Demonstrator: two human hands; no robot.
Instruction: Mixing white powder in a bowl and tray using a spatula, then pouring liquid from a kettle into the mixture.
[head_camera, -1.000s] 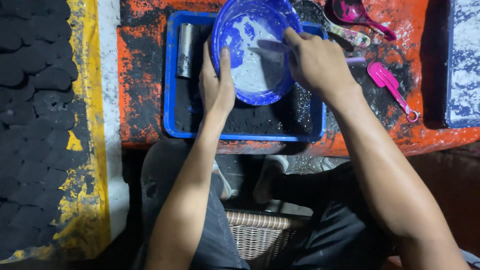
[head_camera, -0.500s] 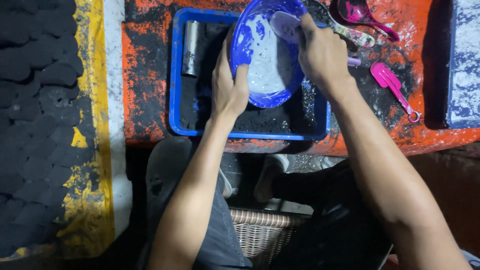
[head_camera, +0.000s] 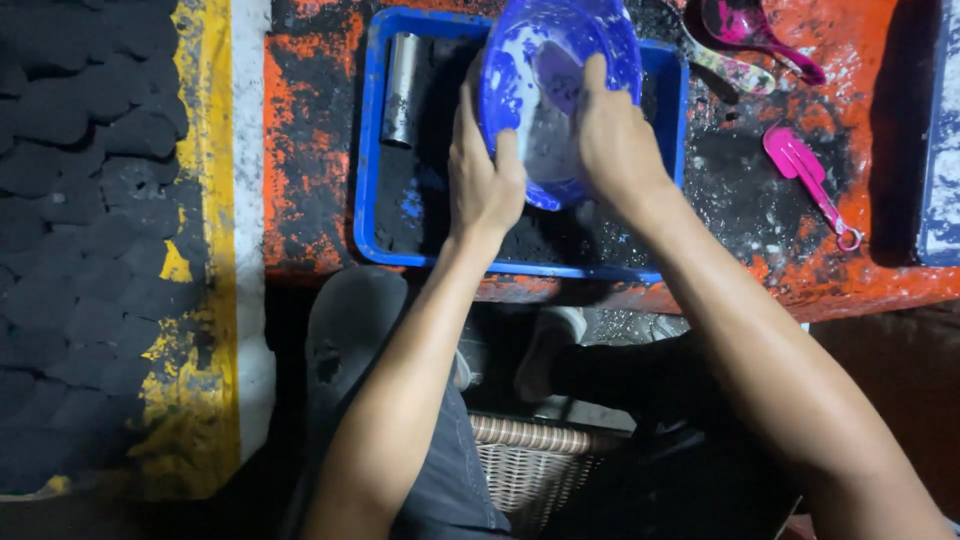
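Observation:
A blue plastic bowl (head_camera: 560, 60), smeared with white residue inside, is tipped up on its edge over a blue tray (head_camera: 372, 150) full of black powder. My left hand (head_camera: 484, 170) grips the bowl's near left rim. My right hand (head_camera: 612, 140) clasps the right rim, with a finger reaching inside against a small pale purple piece (head_camera: 560, 75). A short metal cylinder (head_camera: 402, 90) lies in the tray's left part, away from both hands.
The tray sits on an orange, black-stained table (head_camera: 800, 270). A pink scoop (head_camera: 805, 175) and a spotted spoon (head_camera: 725, 65) lie to the right, a magenta scoop (head_camera: 745, 25) behind. A dark bumpy mat (head_camera: 80, 200) lies left. A wicker basket (head_camera: 540, 465) stands below.
The bowl has gone from lying nearly flat to tilted steeply up on its edge. Both hands have shifted along the rim with it; my right hand has moved from the far rim to the side.

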